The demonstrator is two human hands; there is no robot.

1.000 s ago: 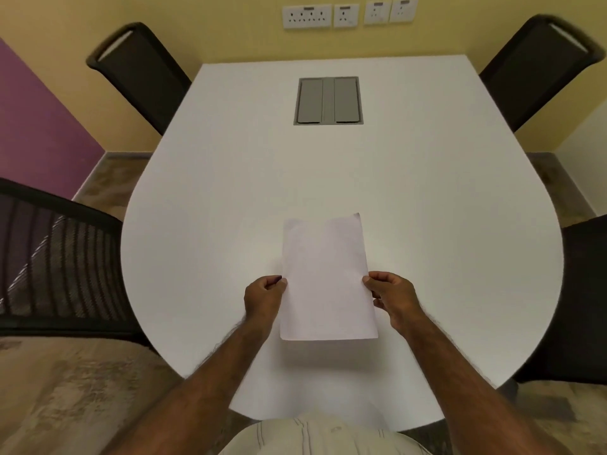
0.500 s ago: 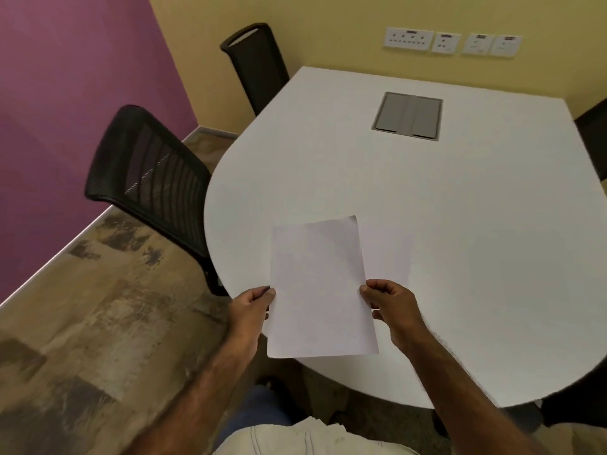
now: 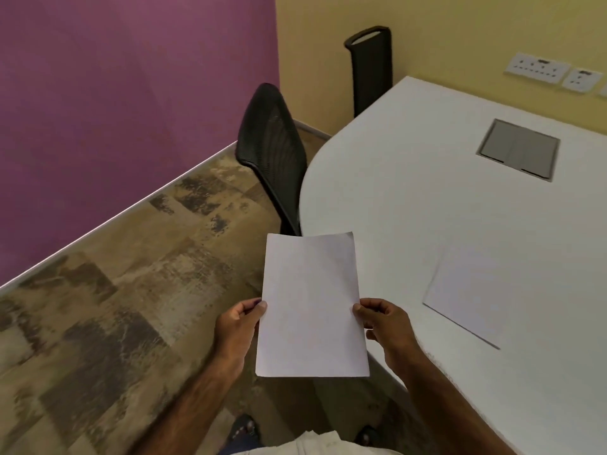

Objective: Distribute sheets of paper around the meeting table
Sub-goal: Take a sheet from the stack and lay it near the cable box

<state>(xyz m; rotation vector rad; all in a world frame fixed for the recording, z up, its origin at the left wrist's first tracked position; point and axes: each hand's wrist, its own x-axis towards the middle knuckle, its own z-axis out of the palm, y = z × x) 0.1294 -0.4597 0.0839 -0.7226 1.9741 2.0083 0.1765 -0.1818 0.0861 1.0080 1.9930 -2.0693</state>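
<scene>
Sheets of paper [image 3: 312,303] are being held as a small stack out in front of the person, partly over the floor and partly over the rounded edge of the meeting table [image 3: 443,205]; how many sheets are in the stack I cannot tell. The left hand [image 3: 238,330] is pinching the stack's left edge, thumb on top and fingers curled beneath, while the right hand [image 3: 384,326] is gripping the right edge in the same way, so the stack is hanging flat and lifted between them, its far right corner slightly curled. Both bare forearms are reaching in from below, above a glimpse of pale striped clothing [image 3: 312,444]. Just to the right, one single sheet [image 3: 469,297] is lying flat on the white tabletop near the table's edge, well apart from the held stack. Farther along the table a grey cable hatch [image 3: 519,149] is sitting flush in the surface. A black mesh chair [image 3: 269,149] is standing tucked against the table's curved side, and a second dark chair [image 3: 371,67] is standing beyond it by the yellow wall [image 3: 460,31], where white sockets [image 3: 538,72] are showing. A purple wall [image 3: 131,93] is running along the left above mottled brown carpet [image 3: 115,307]
</scene>
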